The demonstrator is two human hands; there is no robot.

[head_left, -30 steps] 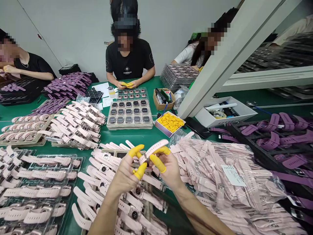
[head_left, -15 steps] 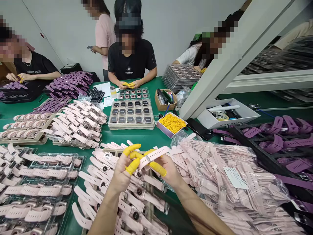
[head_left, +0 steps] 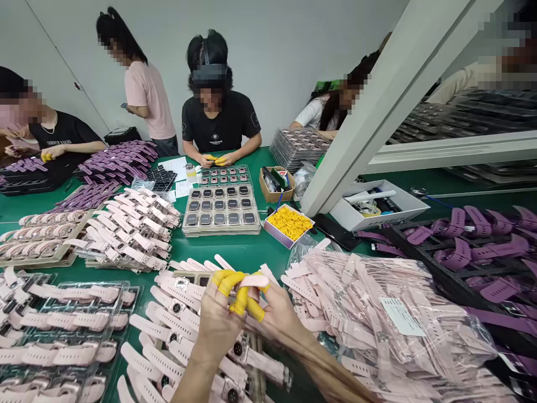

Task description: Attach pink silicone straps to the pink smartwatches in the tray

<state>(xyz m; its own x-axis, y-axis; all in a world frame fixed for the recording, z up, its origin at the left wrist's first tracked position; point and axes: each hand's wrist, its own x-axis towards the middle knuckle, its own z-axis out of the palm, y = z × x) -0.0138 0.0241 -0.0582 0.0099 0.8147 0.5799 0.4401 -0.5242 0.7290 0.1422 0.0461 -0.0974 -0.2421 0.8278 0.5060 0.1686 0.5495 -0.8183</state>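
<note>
Yellow finger covers are on both of my hands, which meet low in the middle of the view. Between their fingertips is a pink watch strap (head_left: 254, 280), its rounded end showing on top. My left hand (head_left: 220, 313) is closed on it from the left, my right hand (head_left: 272, 302) from the right. The rest of the strap is hidden behind the fingers. Beneath them lie trays of watches with pink straps (head_left: 159, 336). To the right is a heap of bagged pink straps (head_left: 373, 302).
Trayed watch faces (head_left: 222, 207) stand ahead, beside a box of yellow finger covers (head_left: 289, 224). A white box (head_left: 377, 204) and purple straps (head_left: 461, 252) are at right. Several people are around the table; a slanted white post (head_left: 364, 101) rises at right.
The strap was stretched out toward the upper right; now it is turned, with only its rounded end showing. My hands have drawn closer together, and the camera view has shifted.
</note>
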